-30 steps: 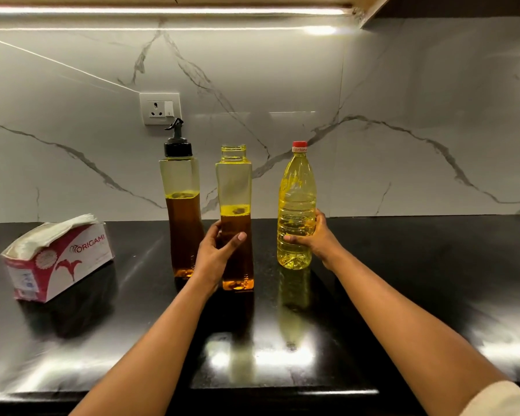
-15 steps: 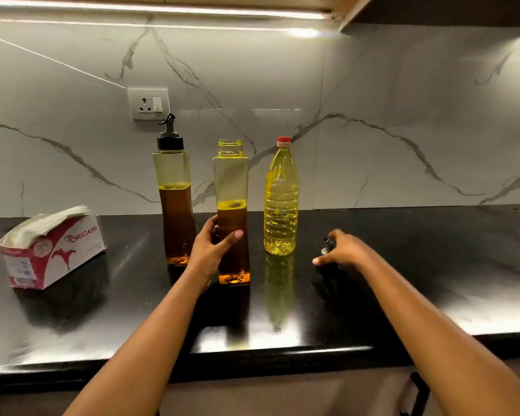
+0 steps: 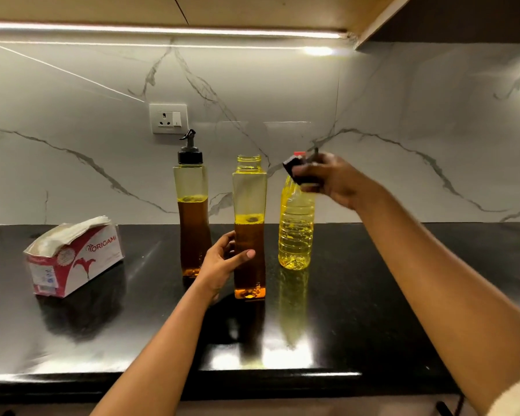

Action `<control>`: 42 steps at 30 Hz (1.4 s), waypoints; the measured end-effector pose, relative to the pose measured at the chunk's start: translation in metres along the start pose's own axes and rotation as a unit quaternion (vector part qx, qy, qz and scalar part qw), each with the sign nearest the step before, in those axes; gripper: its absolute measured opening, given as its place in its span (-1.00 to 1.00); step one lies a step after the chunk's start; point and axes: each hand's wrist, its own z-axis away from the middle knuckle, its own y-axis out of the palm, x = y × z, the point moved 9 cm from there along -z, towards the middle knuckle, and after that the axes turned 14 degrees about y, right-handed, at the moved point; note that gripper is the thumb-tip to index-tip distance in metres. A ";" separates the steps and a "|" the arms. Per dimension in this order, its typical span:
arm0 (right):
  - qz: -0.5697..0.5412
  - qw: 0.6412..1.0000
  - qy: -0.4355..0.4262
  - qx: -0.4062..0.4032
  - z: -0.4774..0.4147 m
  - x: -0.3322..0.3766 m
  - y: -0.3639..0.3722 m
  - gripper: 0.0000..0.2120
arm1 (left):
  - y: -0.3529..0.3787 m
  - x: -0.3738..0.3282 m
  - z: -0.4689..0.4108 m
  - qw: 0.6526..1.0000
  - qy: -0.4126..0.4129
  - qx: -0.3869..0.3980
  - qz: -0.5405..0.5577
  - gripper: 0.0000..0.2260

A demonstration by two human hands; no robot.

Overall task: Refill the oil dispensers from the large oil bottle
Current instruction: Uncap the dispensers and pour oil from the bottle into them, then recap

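Left hand (image 3: pixel 222 262) grips the uncapped clear plastic dispenser (image 3: pixel 249 190) of amber oil. Right hand (image 3: pixel 336 181) clutches a black spout cap (image 3: pixel 300 172), kinda blurry.

The right hand (image 3: pixel 339 181) and the black cap (image 3: pixel 300 172) it holds are blurry, and they hide the neck of the big oil bottle (image 3: pixel 296 229), so only a bit of its red lid (image 3: pixel 299 153) peeks out. The left hand (image 3: pixel 222 262) has fingers hidden behind the open bottle (image 3: pixel 249 205). The small print on the tissue box (image 3: pixel 72 259) is too tiny to read, and both arms run off the bottom edge.
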 end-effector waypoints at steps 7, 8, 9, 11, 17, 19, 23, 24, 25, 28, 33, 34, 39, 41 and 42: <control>0.147 0.984 -0.022 0.101 -0.033 0.073 0.058 -0.65 | -0.003 0.005 -0.002 1.000 -0.004 0.009 0.007 -0.28; 0.176 0.978 -0.015 0.112 -0.039 0.073 0.062 -0.64 | -0.003 0.005 -0.003 1.000 -0.002 0.008 0.006 -0.27; 0.201 0.972 -0.009 0.122 -0.044 0.072 0.067 -0.63 | -0.003 0.006 -0.003 1.000 -0.001 0.008 0.006 -0.27; 0.233 0.962 0.003 0.142 -0.052 0.069 0.073 -0.61 | -0.004 0.007 -0.004 1.000 0.002 0.011 0.007 -0.27; 0.263 0.947 0.030 0.180 -0.064 0.070 0.075 -0.59 | -0.004 0.006 -0.004 1.000 0.010 0.015 -0.001 -0.34; 0.278 0.939 0.034 0.199 -0.067 0.070 0.075 -0.58 | -0.004 0.007 -0.004 1.000 0.010 0.015 -0.001 -0.35; 0.288 0.925 0.038 0.246 -0.073 0.069 0.077 -0.55 | -0.003 0.011 -0.005 1.000 0.007 0.018 0.012 -0.36; 0.288 0.921 0.036 0.259 -0.073 0.068 0.078 -0.54 | -0.003 0.012 -0.006 1.000 0.005 0.020 0.015 -0.35; 0.286 0.918 0.034 0.273 -0.074 0.067 0.079 -0.53 | -0.002 0.012 -0.006 1.000 0.003 0.021 0.018 -0.33; 0.282 0.910 0.033 0.302 -0.076 0.066 0.081 -0.52 | -0.001 0.014 -0.007 0.999 0.002 0.030 0.022 -0.31; 0.324 0.891 0.029 0.317 -0.078 0.072 0.084 -0.50 | 0.002 0.015 -0.009 0.999 -0.001 0.039 0.033 -0.34; 0.335 0.886 0.032 0.320 -0.078 0.072 0.086 -0.50 | 0.002 0.015 -0.009 0.999 -0.002 0.040 0.034 -0.32; 0.430 0.868 0.021 0.246 -0.080 0.080 0.085 -0.53 | 0.003 0.014 -0.009 0.998 -0.006 0.039 0.042 -0.23; 0.443 0.878 0.022 0.182 -0.080 0.085 0.082 -0.63 | 0.003 0.014 -0.009 0.999 -0.003 0.038 0.039 -0.24; 0.448 0.882 0.025 0.145 -0.080 0.088 0.081 -0.67 | 0.003 0.015 -0.010 0.999 -0.001 0.038 0.035 -0.26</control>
